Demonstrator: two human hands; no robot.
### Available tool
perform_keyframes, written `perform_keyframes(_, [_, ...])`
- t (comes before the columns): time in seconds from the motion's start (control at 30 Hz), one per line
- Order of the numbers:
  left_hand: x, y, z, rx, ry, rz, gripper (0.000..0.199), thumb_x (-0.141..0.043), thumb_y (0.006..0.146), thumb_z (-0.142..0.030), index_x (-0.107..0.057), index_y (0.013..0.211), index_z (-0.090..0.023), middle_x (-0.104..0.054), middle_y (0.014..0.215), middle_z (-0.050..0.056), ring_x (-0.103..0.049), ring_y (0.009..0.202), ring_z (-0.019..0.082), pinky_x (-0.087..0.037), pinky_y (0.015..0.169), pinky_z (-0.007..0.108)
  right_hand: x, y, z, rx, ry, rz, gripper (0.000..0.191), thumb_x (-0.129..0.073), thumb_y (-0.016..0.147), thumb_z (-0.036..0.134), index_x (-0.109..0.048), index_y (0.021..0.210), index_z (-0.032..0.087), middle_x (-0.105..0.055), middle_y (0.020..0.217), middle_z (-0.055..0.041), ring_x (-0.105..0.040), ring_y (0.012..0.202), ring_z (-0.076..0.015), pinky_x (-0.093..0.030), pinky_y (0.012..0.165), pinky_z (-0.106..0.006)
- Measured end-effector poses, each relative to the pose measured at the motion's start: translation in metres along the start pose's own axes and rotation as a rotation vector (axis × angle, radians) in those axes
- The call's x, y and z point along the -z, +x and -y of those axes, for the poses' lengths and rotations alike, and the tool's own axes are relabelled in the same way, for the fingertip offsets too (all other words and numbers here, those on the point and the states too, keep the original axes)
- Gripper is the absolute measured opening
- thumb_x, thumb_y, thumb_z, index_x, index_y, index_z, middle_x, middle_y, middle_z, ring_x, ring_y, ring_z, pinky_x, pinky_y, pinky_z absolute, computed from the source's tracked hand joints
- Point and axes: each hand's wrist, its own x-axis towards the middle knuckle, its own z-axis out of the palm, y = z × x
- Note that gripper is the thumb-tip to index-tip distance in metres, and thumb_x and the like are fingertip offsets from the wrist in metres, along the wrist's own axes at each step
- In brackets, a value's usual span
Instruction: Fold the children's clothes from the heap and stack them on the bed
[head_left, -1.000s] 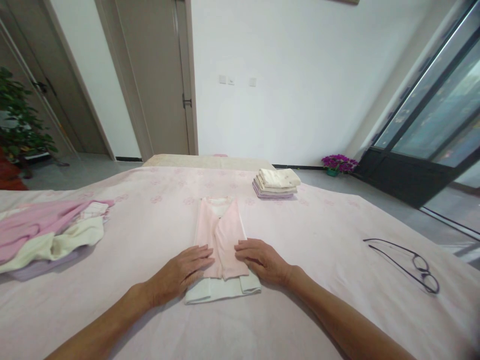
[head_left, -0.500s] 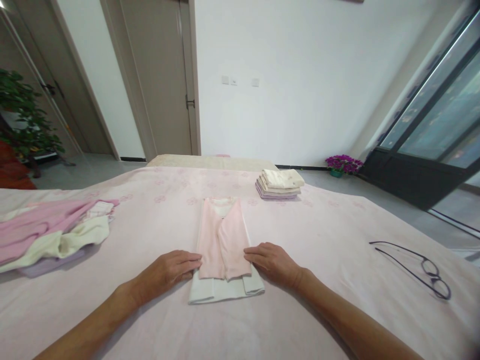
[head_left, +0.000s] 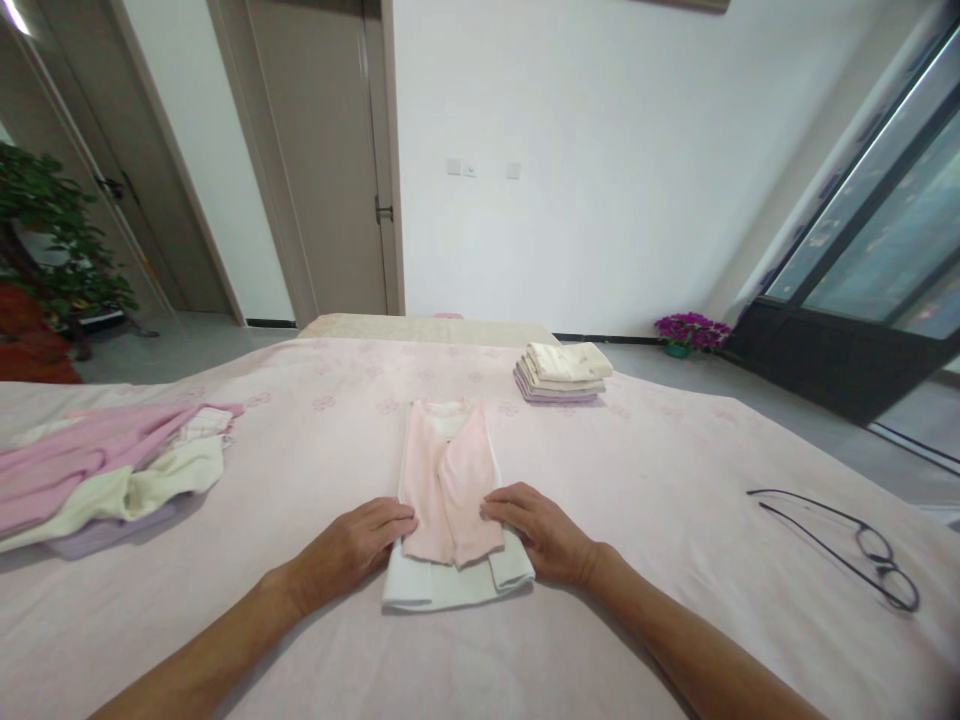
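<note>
A small pink and white shirt [head_left: 466, 500] lies on the pink cloth in front of me, its sleeves folded in over the front and its white hem nearest me. My left hand [head_left: 361, 542] grips its left edge, fingers closed on top and the thumb mostly hidden. At the opposite edge, my right hand [head_left: 541, 532] has its fingertips closed over the pink fabric; its thumb is out of sight. The shirt rests flat, with slight ripples between the two hands.
A stack of folded clothes [head_left: 564, 375] sits at the back right. Loose pink, cream and lilac clothes [head_left: 112, 470] lie heaped at the left. Dark-framed eyeglasses [head_left: 874, 555] rest at the right. The pink flowered cloth [head_left: 645, 640] covers the surface beneath everything.
Both hands have shifted slightly inward, their fingers reaching farther over the shirt's edges. The sleeves show a little more rippling. The whole view has tilted slightly.
</note>
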Motion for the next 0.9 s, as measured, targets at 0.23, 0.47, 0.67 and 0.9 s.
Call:
perform_keyframes(0.23, [0.008, 0.01, -0.002, -0.018, -0.006, -0.029, 0.022, -0.051, 0.095, -0.019, -0.062, 0.115, -0.019, -0.069, 0.113, 0.01, -0.059, 0.117, 0.022, -0.049, 0.102, 0.04, 0.004, 0.001, -0.002, 0.031, -0.115, 0.062, 0.032, -0.054, 0.092, 0.032, -0.062, 0.122, 0.023, -0.067, 0.122, -0.0095, -0.049, 0.128, -0.0263, -0.033, 0.11, -0.048])
perform_keyframes(0.47, [0.02, -0.002, -0.021, 0.128, -0.334, 0.067, 0.028, -0.04, 0.1, -0.032, -0.063, 0.11, -0.02, -0.07, 0.099, 0.009, -0.065, 0.096, 0.02, -0.052, 0.089, 0.031, 0.024, -0.006, 0.021, -0.032, 0.203, 0.149, 0.036, -0.036, 0.1, 0.038, -0.063, 0.122, 0.026, -0.07, 0.116, -0.0064, -0.062, 0.112, -0.0193, -0.037, 0.108, -0.038])
perform_keyframes(0.67, [0.003, 0.018, -0.022, 0.854, -0.491, -0.067, 0.044, -0.036, 0.097, -0.049, -0.055, 0.072, -0.018, -0.052, 0.062, 0.0, -0.054, 0.06, 0.015, -0.043, 0.056, 0.024, 0.004, 0.012, 0.007, -0.576, 0.599, 0.003, 0.046, -0.043, 0.096, 0.054, -0.068, 0.093, 0.016, -0.07, 0.092, -0.0067, -0.063, 0.08, -0.0208, -0.05, 0.072, -0.031])
perform_keyframes(0.9, [-0.008, 0.036, 0.008, 0.987, -0.313, 0.055, 0.038, -0.04, 0.091, -0.044, -0.046, 0.062, -0.02, -0.051, 0.058, 0.0, -0.051, 0.057, 0.015, -0.03, 0.053, 0.025, -0.018, 0.038, -0.028, -0.796, 0.371, -0.058, 0.023, -0.056, 0.087, 0.036, -0.066, 0.092, 0.016, -0.068, 0.081, -0.0048, -0.058, 0.073, -0.0181, -0.043, 0.064, -0.027])
